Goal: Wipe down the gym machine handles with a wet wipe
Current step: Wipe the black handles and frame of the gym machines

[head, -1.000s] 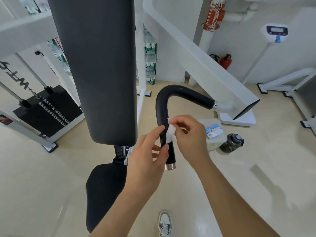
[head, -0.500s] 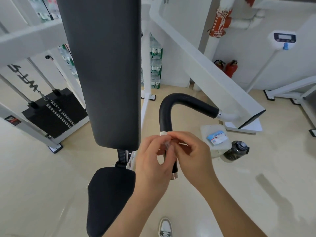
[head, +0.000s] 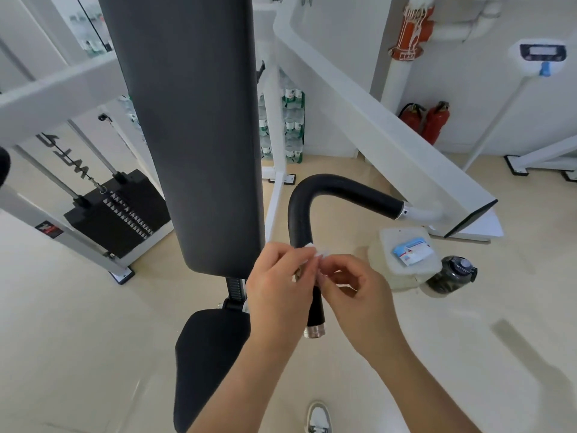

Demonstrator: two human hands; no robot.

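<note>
A curved black foam handle bends down from the white machine arm and ends in a metal cap. My left hand and my right hand meet in front of its vertical part. Both pinch a small white wet wipe between fingertips, right against the handle. Most of the wipe is hidden by my fingers, as is the handle section behind them.
A tall black back pad and seat stand just left. A weight stack sits far left. On the floor at right are a white box with a wipe packet and a dark bottle. Fire extinguishers stand by the wall.
The wipe was spread flat against the handle a second ago; now both hands have closed in on it and bunched it small. The view has shifted slightly.
</note>
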